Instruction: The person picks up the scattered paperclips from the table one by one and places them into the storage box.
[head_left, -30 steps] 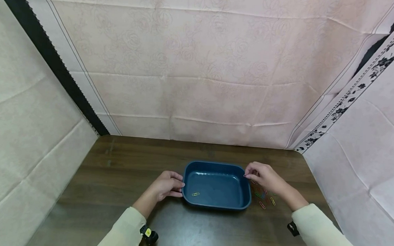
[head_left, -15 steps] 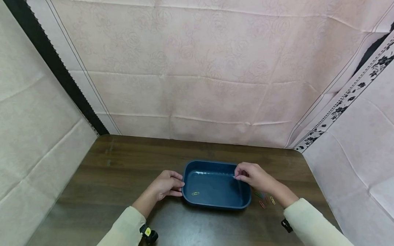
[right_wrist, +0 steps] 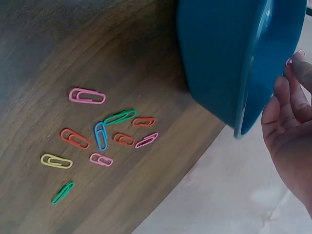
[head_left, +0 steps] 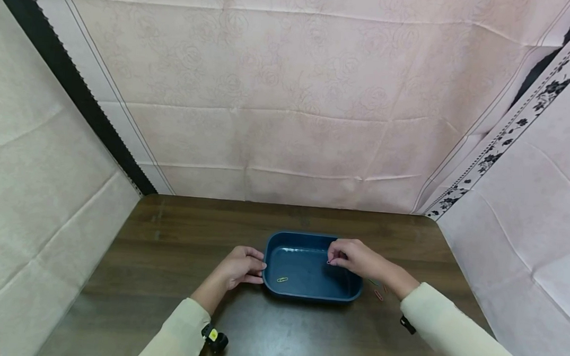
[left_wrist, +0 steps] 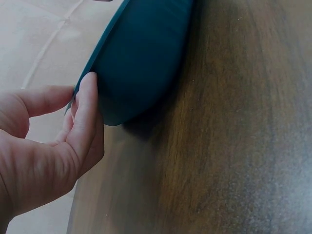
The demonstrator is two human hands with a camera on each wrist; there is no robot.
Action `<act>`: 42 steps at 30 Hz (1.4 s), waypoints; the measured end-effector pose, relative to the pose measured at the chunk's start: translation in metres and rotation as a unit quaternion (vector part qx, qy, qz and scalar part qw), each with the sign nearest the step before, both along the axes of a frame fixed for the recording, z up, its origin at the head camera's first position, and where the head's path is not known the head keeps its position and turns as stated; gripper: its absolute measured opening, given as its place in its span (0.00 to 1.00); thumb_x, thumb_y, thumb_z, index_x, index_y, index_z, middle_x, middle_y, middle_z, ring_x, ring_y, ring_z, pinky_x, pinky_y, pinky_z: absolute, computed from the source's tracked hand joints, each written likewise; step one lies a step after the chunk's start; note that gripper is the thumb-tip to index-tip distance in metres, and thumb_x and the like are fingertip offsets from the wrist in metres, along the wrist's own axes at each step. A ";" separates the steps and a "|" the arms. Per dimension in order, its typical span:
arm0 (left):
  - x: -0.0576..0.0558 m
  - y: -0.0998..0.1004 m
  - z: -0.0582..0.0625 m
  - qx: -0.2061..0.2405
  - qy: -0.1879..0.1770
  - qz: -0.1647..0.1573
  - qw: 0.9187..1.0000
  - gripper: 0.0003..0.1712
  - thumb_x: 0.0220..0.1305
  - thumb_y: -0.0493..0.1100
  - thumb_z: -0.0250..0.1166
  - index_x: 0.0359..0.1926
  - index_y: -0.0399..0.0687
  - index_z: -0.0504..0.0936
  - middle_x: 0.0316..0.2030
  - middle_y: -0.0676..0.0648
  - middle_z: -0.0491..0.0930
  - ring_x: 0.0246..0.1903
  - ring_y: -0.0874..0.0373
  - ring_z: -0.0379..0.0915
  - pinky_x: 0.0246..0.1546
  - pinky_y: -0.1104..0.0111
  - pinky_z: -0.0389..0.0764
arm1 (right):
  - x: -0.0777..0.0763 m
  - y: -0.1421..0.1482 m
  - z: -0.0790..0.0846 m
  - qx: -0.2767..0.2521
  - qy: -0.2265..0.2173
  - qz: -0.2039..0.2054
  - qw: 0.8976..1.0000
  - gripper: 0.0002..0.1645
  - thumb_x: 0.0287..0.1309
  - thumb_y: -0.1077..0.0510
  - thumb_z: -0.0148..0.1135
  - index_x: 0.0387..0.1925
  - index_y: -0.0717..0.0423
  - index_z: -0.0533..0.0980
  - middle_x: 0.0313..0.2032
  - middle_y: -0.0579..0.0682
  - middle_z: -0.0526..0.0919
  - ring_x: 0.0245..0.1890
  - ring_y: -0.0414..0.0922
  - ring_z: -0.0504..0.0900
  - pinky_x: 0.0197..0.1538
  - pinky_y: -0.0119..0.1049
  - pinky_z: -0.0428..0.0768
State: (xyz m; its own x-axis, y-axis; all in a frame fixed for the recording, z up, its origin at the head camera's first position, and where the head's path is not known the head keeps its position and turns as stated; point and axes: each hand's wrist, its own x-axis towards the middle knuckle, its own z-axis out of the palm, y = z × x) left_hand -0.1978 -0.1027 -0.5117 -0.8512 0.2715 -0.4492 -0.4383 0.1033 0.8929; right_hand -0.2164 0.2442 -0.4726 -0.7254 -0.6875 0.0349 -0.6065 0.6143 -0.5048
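Observation:
A dark blue rectangular tray (head_left: pixel 303 296) stands on the wooden table. My left hand (head_left: pixel 240 268) pinches the rim at its left end, thumb and fingers on either side of the wall in the left wrist view. Over the tray's right half is my right hand (head_left: pixel 358 258), its thumb and fingertips pinching a small pink paper clip (right_wrist: pixel 289 62). One yellow paper clip (head_left: pixel 282 279) lies on the tray floor near the left end. My right forearm partly hides the loose clips in the head view.
Several loose paper clips lie on the table right of the tray, among them a blue clip (right_wrist: pixel 101 136), a yellow clip (right_wrist: pixel 56 161) and a green clip (right_wrist: pixel 62 192). Pale patterned cloth (head_left: pixel 288 93) hangs behind the table (head_left: pixel 192 216) and along both sides.
My right hand has carried the pink paper clip leftward from beside the tray's right rim to over its inside. My left hand and the tray have stayed in place.

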 end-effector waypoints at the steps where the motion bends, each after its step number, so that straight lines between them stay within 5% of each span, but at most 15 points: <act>1: 0.000 0.000 0.000 0.000 0.000 0.000 1.000 0.17 0.71 0.31 0.63 0.58 0.29 0.74 0.39 0.37 0.79 0.33 0.53 0.80 0.39 0.59 0.92 | 0.000 -0.002 0.000 0.003 -0.002 0.002 1.000 0.03 0.68 0.57 0.67 0.37 0.50 0.80 0.36 0.39 0.81 0.34 0.33 0.76 0.39 0.28 0.84; 42: 0.001 0.000 0.002 -0.005 0.000 0.002 1.000 0.17 0.71 0.32 0.63 0.58 0.30 0.75 0.39 0.38 0.79 0.33 0.53 0.80 0.39 0.59 0.91 | -0.007 -0.062 -0.008 0.069 -0.045 0.068 0.994 0.06 0.69 0.56 0.66 0.35 0.45 0.78 0.34 0.38 0.77 0.36 0.35 0.74 0.40 0.26 0.80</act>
